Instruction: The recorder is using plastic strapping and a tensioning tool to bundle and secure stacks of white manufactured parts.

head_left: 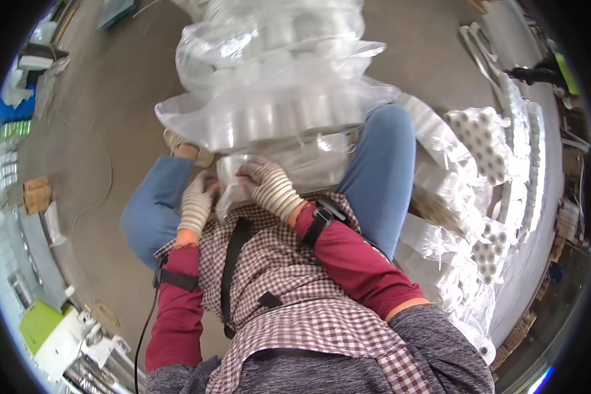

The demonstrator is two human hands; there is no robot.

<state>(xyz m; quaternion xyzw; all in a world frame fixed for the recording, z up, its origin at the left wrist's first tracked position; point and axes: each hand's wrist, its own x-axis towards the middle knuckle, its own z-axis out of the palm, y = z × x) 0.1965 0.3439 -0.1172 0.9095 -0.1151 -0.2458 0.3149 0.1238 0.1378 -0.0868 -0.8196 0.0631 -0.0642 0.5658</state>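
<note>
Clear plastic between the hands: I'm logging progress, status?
Left hand beside clear plastic; right hand touching it; bagged stack just beyond, neither hand visibly blocked.

Downward fisheye view from head

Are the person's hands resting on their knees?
No, the left hand and right hand are both by the clear plastic between the blue-trousered legs.
</note>
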